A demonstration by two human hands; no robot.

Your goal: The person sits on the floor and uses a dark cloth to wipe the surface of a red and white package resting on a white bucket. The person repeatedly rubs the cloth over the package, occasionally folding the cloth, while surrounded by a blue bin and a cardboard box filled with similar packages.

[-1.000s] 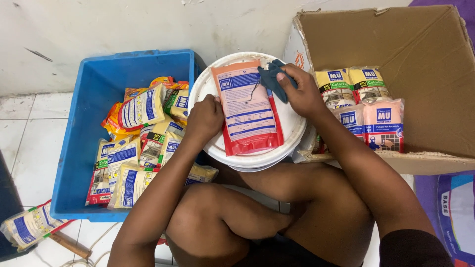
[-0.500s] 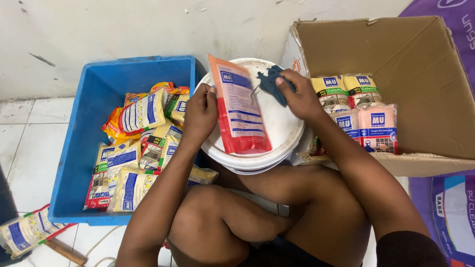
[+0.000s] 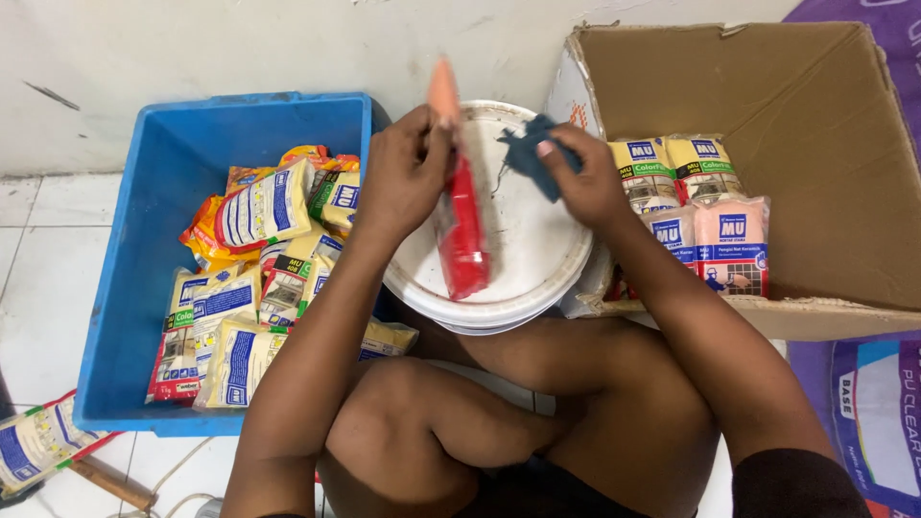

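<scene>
My left hand (image 3: pixel 408 173) grips a red and salmon pouch (image 3: pixel 459 221) by its top edge. The pouch stands on its edge on the white bucket lid (image 3: pixel 528 249), so I see it side-on. My right hand (image 3: pixel 585 177) holds a dark blue cloth (image 3: pixel 532 153) just to the right of the pouch, above the lid. Hand and cloth are apart from the pouch.
A blue plastic crate (image 3: pixel 144 288) on the left holds several yellow and orange pouches (image 3: pixel 259 206). An open cardboard box (image 3: pixel 815 115) on the right holds a few packed pouches (image 3: pixel 705 230). One pouch (image 3: pixel 38 446) lies on the tiled floor at bottom left. My knees sit below the bucket.
The pouch lay flat on the lid with its label up; my left hand has tipped it up onto its edge. My right hand with the cloth has drawn slightly away to the right.
</scene>
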